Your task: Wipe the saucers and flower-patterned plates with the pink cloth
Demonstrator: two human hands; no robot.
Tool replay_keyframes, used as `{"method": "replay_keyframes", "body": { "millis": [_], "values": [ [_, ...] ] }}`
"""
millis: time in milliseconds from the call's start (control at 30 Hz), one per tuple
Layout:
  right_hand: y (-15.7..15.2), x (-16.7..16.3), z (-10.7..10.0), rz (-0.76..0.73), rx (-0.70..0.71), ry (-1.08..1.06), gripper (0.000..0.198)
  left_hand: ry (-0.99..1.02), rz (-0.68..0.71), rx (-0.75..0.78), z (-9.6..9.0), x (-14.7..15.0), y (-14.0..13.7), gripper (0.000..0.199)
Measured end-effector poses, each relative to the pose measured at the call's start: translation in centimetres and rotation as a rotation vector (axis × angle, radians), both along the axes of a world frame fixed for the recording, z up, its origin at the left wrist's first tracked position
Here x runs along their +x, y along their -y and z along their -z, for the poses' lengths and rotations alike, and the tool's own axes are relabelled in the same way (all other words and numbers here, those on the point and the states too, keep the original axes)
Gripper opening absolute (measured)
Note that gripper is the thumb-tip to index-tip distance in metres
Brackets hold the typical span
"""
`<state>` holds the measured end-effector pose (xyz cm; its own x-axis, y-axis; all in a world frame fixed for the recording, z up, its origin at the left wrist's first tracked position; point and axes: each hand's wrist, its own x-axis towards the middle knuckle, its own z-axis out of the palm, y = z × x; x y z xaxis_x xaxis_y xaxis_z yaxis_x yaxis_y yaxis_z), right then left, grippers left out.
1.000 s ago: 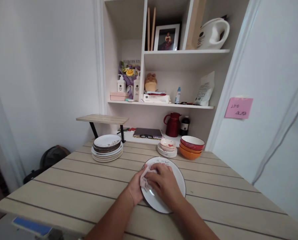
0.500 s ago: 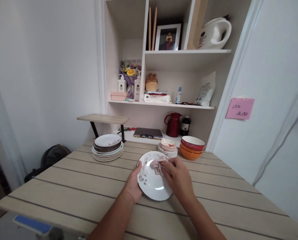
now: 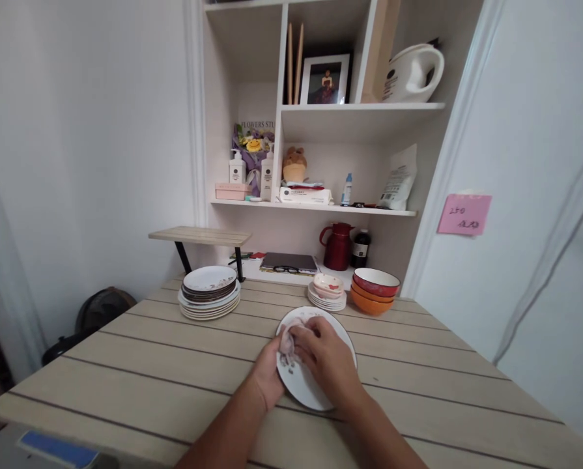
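Note:
A white plate (image 3: 315, 385) with a grey floral pattern and a dark rim is tilted up over the table. My left hand (image 3: 270, 374) grips its left edge, the fingers out of sight behind it. Bunched in my right hand (image 3: 326, 352) is a pale pink cloth (image 3: 291, 339), pressed on the plate's upper left part near my left thumb. Part of the floral pattern is covered by the cloth and my fingers.
A stack of plates (image 3: 209, 306) stands at the back left, near a small raised wooden shelf (image 3: 200, 236). Small dishes (image 3: 327, 294) and orange and red bowls (image 3: 373, 299) stand at the back right. Behind them are a closed laptop (image 3: 291, 262) and a red jug (image 3: 338, 247).
My right hand has moved the cloth left across the plate, from its upper middle to its left edge. The plate, with my left hand on it, has shifted slightly right and nearer.

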<state>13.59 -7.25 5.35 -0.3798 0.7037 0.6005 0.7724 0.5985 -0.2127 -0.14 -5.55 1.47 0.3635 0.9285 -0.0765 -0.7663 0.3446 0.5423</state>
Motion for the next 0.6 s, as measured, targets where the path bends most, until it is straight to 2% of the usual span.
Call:
{"method": "replay_keyframes", "body": {
  "millis": [133,267,333,433,500,600],
  "values": [
    [-1.3,2.0,0.4,0.119,0.013,-0.142,0.033,-0.038,0.026,-0.018,0.4,0.4,0.1,0.04],
    [-1.4,3.4,0.5,0.185,-0.053,-0.168,0.033,-0.032,0.001,-0.003,-0.2,-0.3,0.2,0.048],
    [-0.8,3.1,0.4,0.132,-0.116,-0.135,0.032,-0.009,-0.04,0.005,-0.7,-0.8,0.3,0.051],
    [0.4,1.7,0.3,-0.028,-0.174,-0.031,0.029,0.038,-0.083,-0.003,-1.2,-1.4,0.5,0.053],
    [1.0,0.6,0.5,-0.117,-0.169,0.043,0.027,0.047,-0.077,-0.02,-1.3,-1.5,0.6,0.052],
    [1.0,-0.7,0.8,-0.156,-0.141,0.113,0.027,0.035,-0.06,-0.05,-0.9,-1.3,0.5,0.045]
  ]
}}
